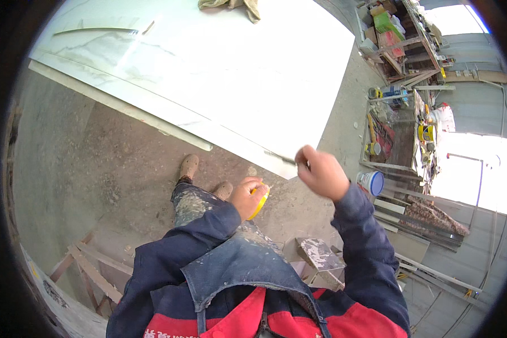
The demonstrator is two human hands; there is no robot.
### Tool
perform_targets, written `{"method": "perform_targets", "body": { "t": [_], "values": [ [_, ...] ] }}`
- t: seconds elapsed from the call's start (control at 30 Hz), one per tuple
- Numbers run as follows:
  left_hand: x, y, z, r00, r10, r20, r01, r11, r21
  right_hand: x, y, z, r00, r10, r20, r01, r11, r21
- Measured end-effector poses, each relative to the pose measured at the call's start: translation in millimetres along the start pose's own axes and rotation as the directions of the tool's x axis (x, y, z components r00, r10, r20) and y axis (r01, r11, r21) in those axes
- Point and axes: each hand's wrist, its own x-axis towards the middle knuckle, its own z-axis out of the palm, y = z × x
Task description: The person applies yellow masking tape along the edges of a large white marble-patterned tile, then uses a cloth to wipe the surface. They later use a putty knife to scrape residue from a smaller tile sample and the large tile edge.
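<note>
My left hand [248,198] is closed around a yellow, round-edged item [259,204] in front of my thighs; its kind is hard to make out. My right hand [323,173] is curled in a grip at the near corner of a large white marble-look slab [208,84]. From its fingers a thin, dark, blade-like piece [280,158] reaches left over the slab's edge, too thin to name. Along the slab's near side lies a long, narrow strip [118,107] of the same pale material.
A brown cloth [231,7] lies at the slab's far edge. On the right stand a white bucket with a blue lid [372,183], a cluttered shelf [400,129] with tins, and long boards. A wooden trestle [90,267] is at lower left; a paint-splattered block [319,253] sits beside my right side.
</note>
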Motion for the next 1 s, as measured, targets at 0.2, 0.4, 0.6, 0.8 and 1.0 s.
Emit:
{"method": "perform_targets", "body": {
  "t": [0.2,0.4,0.6,0.8,1.0],
  "values": [
    [-1.6,-3.8,0.8,1.0,0.017,-0.019,-0.017,1.0,0.017,-49.7,3.9,29.7,0.997,-0.006,-0.078,-0.006,0.988,-0.157],
    [-3.8,4.3,5.7,0.997,-0.069,-0.033,0.066,0.994,-0.085,-62.2,30.0,35.9,0.993,0.078,-0.093,-0.096,0.972,-0.215],
    [-18.4,-3.2,2.2,0.996,0.023,-0.091,-0.016,0.997,0.08,-167.1,69.8,13.2,0.914,0.321,-0.249,-0.298,0.946,0.126],
    [-44.1,71.0,-40.6,0.988,0.03,-0.151,-0.018,0.997,0.077,-139.9,19.5,116.6,0.841,0.535,-0.083,-0.067,0.255,0.965],
    [-55.2,130.9,-96.3,0.982,0.091,-0.165,-0.069,0.988,0.137,-38.3,-114.4,166.5,0.933,0.309,-0.183,0.093,0.282,0.955]
  ]
}}
